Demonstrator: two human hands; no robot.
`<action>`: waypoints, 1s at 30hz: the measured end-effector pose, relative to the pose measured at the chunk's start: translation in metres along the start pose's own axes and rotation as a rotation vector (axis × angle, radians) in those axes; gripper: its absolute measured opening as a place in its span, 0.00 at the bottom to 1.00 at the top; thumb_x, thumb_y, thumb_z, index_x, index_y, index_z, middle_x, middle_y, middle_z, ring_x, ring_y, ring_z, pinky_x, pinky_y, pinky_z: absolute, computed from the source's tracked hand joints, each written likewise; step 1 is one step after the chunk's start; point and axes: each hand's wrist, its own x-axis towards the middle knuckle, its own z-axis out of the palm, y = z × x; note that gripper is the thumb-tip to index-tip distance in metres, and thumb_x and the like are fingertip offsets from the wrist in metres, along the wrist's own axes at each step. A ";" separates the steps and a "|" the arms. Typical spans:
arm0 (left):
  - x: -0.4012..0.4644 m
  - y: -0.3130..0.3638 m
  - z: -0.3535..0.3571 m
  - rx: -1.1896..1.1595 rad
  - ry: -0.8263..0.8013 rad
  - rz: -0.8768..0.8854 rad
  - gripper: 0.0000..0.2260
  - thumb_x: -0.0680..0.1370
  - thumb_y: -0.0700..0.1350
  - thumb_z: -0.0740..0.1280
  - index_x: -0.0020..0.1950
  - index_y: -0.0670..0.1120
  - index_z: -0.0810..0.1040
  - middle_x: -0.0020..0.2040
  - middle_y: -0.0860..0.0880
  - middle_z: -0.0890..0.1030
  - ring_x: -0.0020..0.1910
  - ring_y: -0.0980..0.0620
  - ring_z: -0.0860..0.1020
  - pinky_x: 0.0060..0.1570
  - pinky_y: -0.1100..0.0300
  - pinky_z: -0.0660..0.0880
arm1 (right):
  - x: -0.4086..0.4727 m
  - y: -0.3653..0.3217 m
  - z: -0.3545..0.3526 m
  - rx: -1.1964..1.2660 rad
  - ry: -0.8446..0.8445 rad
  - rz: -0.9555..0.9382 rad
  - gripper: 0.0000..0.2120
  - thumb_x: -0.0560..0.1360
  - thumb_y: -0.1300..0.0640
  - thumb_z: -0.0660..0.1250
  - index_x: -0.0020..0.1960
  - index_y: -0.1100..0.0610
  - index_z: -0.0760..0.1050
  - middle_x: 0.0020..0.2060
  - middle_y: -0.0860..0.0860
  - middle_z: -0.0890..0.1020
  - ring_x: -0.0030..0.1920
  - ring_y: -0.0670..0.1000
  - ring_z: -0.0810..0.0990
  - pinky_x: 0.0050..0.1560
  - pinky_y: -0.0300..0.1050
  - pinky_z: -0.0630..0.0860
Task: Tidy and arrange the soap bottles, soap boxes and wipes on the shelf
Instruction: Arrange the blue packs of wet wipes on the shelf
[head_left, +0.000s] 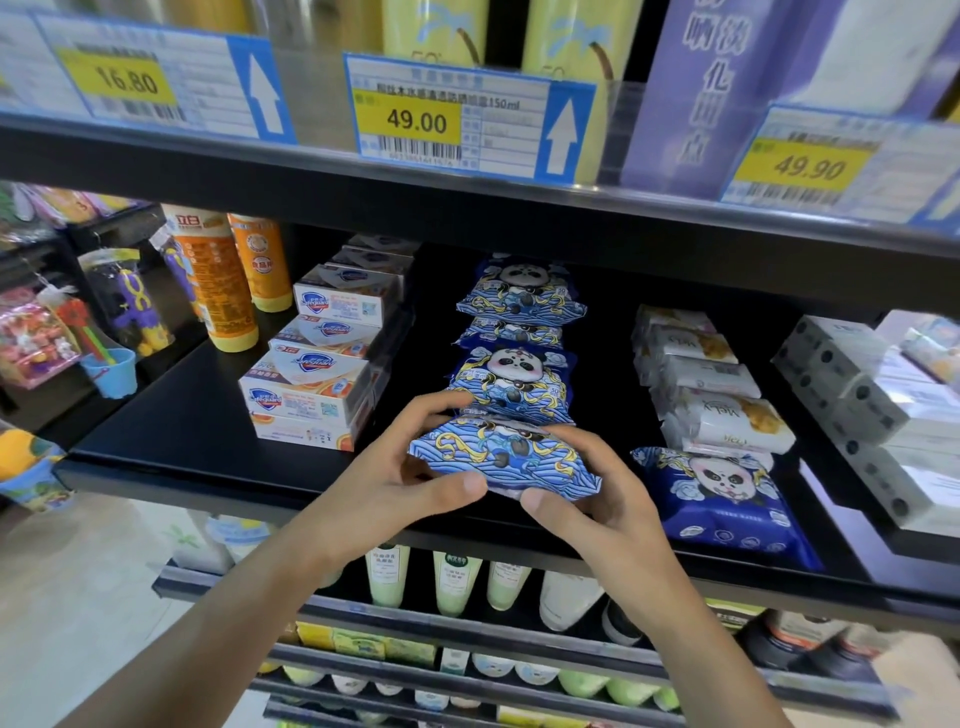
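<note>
With both grips closed on one blue panda wipes pack (501, 457), left hand (400, 478) and right hand (597, 499) pinching its ends at the shelf (197, 441) front, step is lining the wipes row (519, 332); next, likely seat it squarely ahead of that row

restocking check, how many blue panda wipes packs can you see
5: one held in both hands, three in the row behind it, one lying flat at front right. More may be hidden.
</note>
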 end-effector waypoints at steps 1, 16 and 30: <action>0.000 0.000 0.000 -0.010 -0.019 -0.005 0.34 0.69 0.54 0.80 0.74 0.63 0.72 0.70 0.50 0.79 0.67 0.48 0.80 0.65 0.54 0.78 | 0.000 0.000 0.000 0.008 -0.008 -0.002 0.25 0.71 0.48 0.77 0.66 0.45 0.78 0.60 0.51 0.84 0.61 0.60 0.81 0.65 0.72 0.73; -0.001 0.002 0.001 -0.017 -0.006 0.028 0.28 0.72 0.47 0.80 0.71 0.57 0.77 0.67 0.50 0.83 0.67 0.50 0.81 0.64 0.56 0.79 | 0.002 -0.001 0.003 0.019 -0.039 -0.003 0.20 0.71 0.42 0.73 0.62 0.43 0.81 0.57 0.48 0.86 0.52 0.65 0.79 0.57 0.66 0.79; -0.003 0.003 0.005 -0.032 0.042 -0.029 0.24 0.71 0.51 0.79 0.66 0.48 0.81 0.62 0.50 0.86 0.64 0.50 0.83 0.64 0.57 0.78 | 0.000 -0.005 0.000 0.014 -0.123 0.047 0.24 0.74 0.38 0.68 0.64 0.50 0.81 0.56 0.49 0.85 0.44 0.49 0.80 0.53 0.45 0.79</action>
